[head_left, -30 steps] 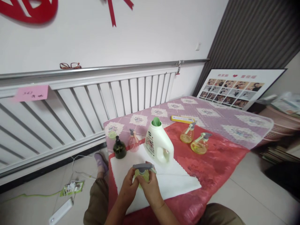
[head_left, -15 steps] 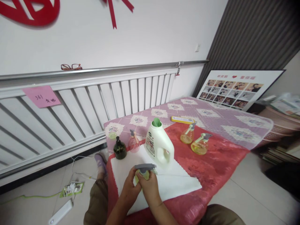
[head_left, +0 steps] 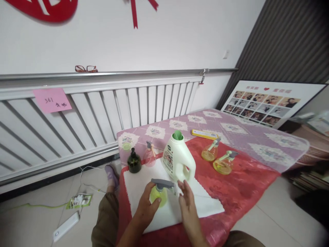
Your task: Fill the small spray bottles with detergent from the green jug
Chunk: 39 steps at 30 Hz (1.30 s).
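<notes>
My left hand [head_left: 147,207] is closed round a small yellow-green spray bottle [head_left: 159,197] with a grey trigger head, over the white cloth [head_left: 180,210]. To the right of the bottle, my right hand [head_left: 188,200] holds nothing, its fingers apart near the trigger. Just beyond both hands stands a large pale green detergent jug [head_left: 177,156], uncapped, its green inner spout showing. Left of the jug are a pink spray bottle [head_left: 149,156] and a dark green pump bottle [head_left: 134,162].
Two spray bottles with yellow liquid, one [head_left: 209,152] behind the other [head_left: 223,166], stand on the red cloth [head_left: 244,183] at right. A yellow flat box [head_left: 205,134] lies behind them. A green cap [head_left: 126,146] is at the far left corner. A radiator [head_left: 154,104] runs along the wall.
My right hand has let go of the spray bottle and moved right, its fingers opening. My left hand keeps hold of the bottle. The view has shifted slightly.
</notes>
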{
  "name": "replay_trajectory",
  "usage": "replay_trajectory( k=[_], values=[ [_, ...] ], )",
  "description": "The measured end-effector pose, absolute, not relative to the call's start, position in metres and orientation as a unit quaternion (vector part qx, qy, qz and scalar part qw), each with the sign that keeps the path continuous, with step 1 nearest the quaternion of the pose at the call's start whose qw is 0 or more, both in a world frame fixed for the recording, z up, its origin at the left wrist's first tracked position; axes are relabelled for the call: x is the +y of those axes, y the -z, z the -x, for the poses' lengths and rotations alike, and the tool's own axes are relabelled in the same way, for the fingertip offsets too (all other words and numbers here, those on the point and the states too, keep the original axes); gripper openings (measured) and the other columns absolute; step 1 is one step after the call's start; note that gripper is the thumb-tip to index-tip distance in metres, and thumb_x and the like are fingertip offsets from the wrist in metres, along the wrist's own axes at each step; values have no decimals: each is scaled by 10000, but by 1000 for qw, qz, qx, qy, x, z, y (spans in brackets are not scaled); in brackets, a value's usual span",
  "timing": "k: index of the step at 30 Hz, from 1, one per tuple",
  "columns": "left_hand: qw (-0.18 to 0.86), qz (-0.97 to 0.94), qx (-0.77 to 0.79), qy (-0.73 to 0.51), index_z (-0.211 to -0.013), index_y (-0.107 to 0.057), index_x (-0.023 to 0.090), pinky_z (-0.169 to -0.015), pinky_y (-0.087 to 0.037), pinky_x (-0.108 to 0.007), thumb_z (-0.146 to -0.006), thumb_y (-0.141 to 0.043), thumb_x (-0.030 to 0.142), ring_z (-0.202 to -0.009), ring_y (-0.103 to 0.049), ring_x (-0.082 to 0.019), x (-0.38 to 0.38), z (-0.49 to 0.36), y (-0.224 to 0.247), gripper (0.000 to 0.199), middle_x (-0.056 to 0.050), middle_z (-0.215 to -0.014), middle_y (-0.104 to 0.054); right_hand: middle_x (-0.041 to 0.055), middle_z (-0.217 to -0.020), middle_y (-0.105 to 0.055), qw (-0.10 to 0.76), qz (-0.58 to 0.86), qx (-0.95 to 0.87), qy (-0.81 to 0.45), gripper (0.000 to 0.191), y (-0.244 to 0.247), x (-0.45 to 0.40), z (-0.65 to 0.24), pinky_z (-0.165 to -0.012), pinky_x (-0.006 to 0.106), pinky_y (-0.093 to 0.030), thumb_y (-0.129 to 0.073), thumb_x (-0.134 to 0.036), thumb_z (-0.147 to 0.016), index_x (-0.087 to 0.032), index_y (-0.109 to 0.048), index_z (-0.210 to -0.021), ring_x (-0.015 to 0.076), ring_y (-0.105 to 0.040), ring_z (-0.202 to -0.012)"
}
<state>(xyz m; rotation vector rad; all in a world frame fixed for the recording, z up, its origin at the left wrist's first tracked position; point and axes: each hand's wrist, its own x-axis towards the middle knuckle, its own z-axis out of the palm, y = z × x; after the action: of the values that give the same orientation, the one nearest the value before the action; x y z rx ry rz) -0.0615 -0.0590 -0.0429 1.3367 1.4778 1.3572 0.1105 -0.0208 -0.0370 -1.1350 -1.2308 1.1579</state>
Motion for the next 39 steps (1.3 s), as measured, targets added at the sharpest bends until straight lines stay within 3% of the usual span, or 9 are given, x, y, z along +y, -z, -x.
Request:
replay_trajectory(
  k=[2,5,8,13,17,22,30,35,39],
  values=[
    [358,-515,580,-520,-1225,-509,222,-1102,-323,-453,-714,-577,111,-1238,-492,-248,-59,60,39,527,-77,-1285,-569,122,-1389,-532,521,476,-535,-465,490,10,0,-124,-1077,499,-341,-497,-492,-876,-254,-493,-1305,265,-466,-1300],
    [364,-503,583,-524,-1223,-509,215,-1108,-313,-470,-714,-582,119,-1252,-481,-259,-59,59,35,523,-88,-1303,-560,79,-1134,-684,432,440,-623,-481,332,-28,35,-128,-1045,461,-367,-564,-480,-837,-245,-671,-1046,260,-576,-1144],
    [369,-490,583,-533,-1229,-507,214,-1110,-314,-465,-708,-597,130,-1259,-481,-265,-59,58,37,535,-87,-1310,-561,51,-966,-737,335,389,-668,-538,275,-46,57,-118,-926,432,-466,-669,-449,-748,-232,-738,-903,249,-653,-967],
    [381,-459,586,-548,-1258,-474,209,-1114,-311,-464,-698,-596,119,-1262,-488,-267,-58,55,45,580,-92,-1318,-563,66,-1034,-744,174,278,-701,-634,433,-44,59,-95,-835,414,-508,-720,-425,-701,-234,-707,-1089,242,-676,-933],
    [391,-448,568,-569,-1350,-355,186,-1134,-291,-428,-694,-580,107,-1334,-420,-249,-57,53,46,698,-115,-1400,-493,72,-1108,-712,112,231,-710,-656,532,-42,58,-87,-841,380,-495,-742,-420,-698,-248,-653,-1193,228,-653,-967],
    [401,-451,556,-572,-1400,-275,167,-1132,-303,-432,-711,-584,158,-1353,-398,-258,-56,53,44,755,-144,-1428,-460,29,-998,-684,101,224,-730,-638,388,-45,56,-84,-865,370,-477,-738,-397,-699,-223,-687,-1043,209,-625,-933],
    [386,-476,551,-566,-1402,-271,173,-1138,-301,-440,-727,-553,123,-1357,-402,-242,-58,53,54,733,-142,-1435,-455,-25,-850,-565,174,266,-760,-566,316,-53,30,-81,-791,344,-466,-741,-327,-697,-223,-557,-933,159,-552,-771],
    [376,-482,555,-564,-1412,-277,171,-1127,-335,-429,-740,-564,154,-1359,-404,-245,-57,55,59,731,-138,-1435,-461,-3,-912,-587,192,252,-761,-566,316,-47,30,-82,-822,347,-462,-705,-269,-716,-221,-580,-1002,185,-578,-875],
    [368,-481,569,-556,-1405,-309,179,-1118,-354,-424,-753,-573,214,-1355,-415,-252,-57,57,66,704,-130,-1436,-466,3,-887,-583,222,263,-761,-549,227,-38,28,-81,-794,333,-468,-673,-230,-723,-212,-648,-948,188,-575,-872]
  ],
)
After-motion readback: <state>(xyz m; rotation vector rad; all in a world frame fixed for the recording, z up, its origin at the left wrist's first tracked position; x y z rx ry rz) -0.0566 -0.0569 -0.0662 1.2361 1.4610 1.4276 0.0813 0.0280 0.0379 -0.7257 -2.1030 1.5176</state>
